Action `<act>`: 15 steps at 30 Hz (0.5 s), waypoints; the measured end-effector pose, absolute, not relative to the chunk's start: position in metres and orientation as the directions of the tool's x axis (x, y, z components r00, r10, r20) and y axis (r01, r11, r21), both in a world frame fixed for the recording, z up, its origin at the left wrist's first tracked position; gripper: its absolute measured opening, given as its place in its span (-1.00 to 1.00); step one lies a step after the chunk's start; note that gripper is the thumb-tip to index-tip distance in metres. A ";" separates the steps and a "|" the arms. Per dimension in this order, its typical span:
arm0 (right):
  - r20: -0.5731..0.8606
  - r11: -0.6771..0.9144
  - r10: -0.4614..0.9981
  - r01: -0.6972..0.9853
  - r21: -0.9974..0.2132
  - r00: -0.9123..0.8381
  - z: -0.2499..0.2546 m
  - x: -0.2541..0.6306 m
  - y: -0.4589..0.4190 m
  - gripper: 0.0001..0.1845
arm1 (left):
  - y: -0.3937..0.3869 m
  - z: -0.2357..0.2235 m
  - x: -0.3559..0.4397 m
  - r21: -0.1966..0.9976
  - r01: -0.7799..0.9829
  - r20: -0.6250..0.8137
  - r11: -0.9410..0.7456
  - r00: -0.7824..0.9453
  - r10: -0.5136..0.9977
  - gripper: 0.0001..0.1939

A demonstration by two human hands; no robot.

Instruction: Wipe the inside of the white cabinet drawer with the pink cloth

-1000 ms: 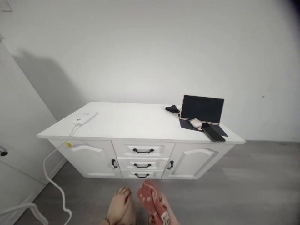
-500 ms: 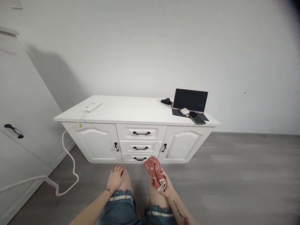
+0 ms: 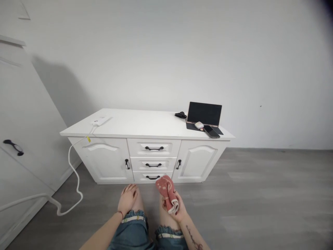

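My right hand (image 3: 176, 210) grips a folded pink-red cloth (image 3: 167, 192) with a pale pattern, held upright above my right knee. My left hand (image 3: 128, 199) lies flat on my left knee with its fingers stretched out and nothing in it. I wear cut-off denim shorts (image 3: 135, 231). In front of me stands a low white cabinet (image 3: 145, 130) with three drawers in the middle, each with a black handle (image 3: 154, 148), and a door on each side.
On the cabinet's right end are a tablet (image 3: 204, 113) on a dark mat, a phone (image 3: 211, 131), a small white case (image 3: 199, 125) and a black item (image 3: 180, 115). A white power strip (image 3: 100, 121) lies at its left end, its cable (image 3: 74, 180) trailing to the grey floor. A white wardrobe (image 3: 18, 139) stands left.
The view has drawn back from the cabinet, so my knees and shorts now show. My right hand still holds the cloth; my left hand has stayed on my knee.
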State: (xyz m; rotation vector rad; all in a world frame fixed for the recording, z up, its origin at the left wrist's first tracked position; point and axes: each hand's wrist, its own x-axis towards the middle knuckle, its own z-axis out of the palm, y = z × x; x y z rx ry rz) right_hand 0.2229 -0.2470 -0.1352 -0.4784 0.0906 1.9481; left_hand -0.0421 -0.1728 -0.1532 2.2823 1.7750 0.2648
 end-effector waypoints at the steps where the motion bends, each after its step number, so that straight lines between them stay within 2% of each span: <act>1: -0.372 -0.414 0.866 -0.896 -0.159 -0.334 -0.133 0.221 -0.248 -0.74 | -0.172 -0.153 -0.042 0.293 0.927 -0.003 -0.235 0.246 0.969 -0.54; 6: -0.365 -0.393 0.877 -0.904 -0.169 -0.313 -0.128 0.217 -0.253 -0.77 | -0.169 -0.158 -0.048 0.296 0.930 0.005 -0.217 0.226 0.974 -0.54; 9: -0.361 -0.405 0.873 -0.900 -0.163 -0.328 -0.128 0.221 -0.252 -0.74 | -0.164 -0.162 -0.054 0.358 0.910 0.021 -0.207 0.213 0.977 -0.56; 12: -0.405 -0.404 0.860 -0.900 -0.164 -0.312 -0.127 0.226 -0.250 -0.71 | -0.157 -0.155 -0.059 0.543 0.833 -0.034 -0.110 0.153 0.988 -0.61; 14: -0.443 -0.375 0.856 -0.910 -0.179 -0.266 -0.126 0.231 -0.254 -0.71 | -0.159 -0.140 -0.063 0.752 0.657 -0.132 0.054 0.070 0.989 -0.67; 15: -0.457 -0.357 0.859 -0.910 -0.210 -0.232 -0.127 0.236 -0.259 -0.71 | -0.165 -0.130 -0.066 0.849 0.506 -0.195 0.150 0.037 0.980 -0.69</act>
